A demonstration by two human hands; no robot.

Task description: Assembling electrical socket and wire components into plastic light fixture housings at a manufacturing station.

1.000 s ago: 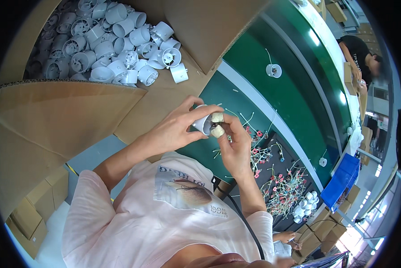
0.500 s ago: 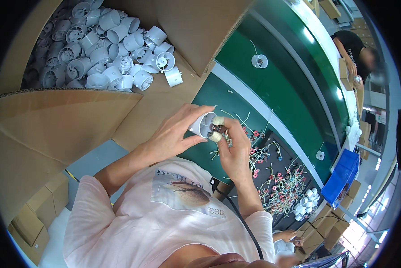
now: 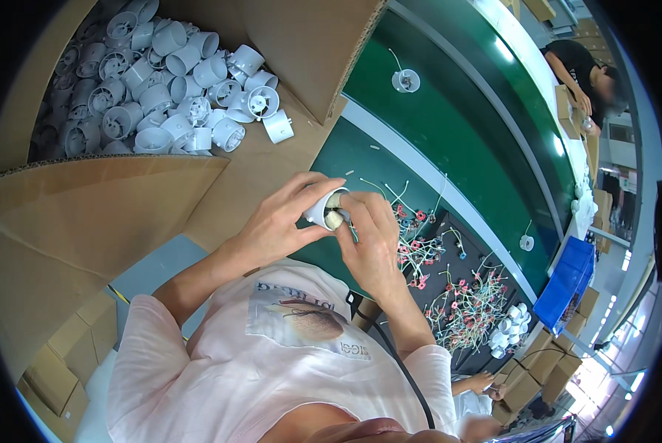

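Observation:
My left hand (image 3: 276, 218) is wrapped round a white cup-shaped plastic housing (image 3: 316, 213), held in front of my chest with its opening toward the right. Pale covers sit on the thumb and a fingertip of my right hand (image 3: 373, 240), and these fingertips reach inside the housing's mouth. They pinch a small dark round part, which showed half a second ago and is now hidden by the fingers and the rim. Right of my hands, a tangle of small red and white parts with thin wires (image 3: 467, 310) lies on a black mat.
At the left stands an open cardboard box (image 3: 102, 207) full of white housings (image 3: 154, 100). A green conveyor (image 3: 456, 111) carries housings (image 3: 406, 80) with wires. Several white pieces (image 3: 509, 330) and a blue bin (image 3: 567, 284) are at the right. A co-worker (image 3: 578, 74) stands across.
My right fingertips have moved left into the housing, taking the small dark part inside. The view has shifted slightly, and my left hand keeps its grip.

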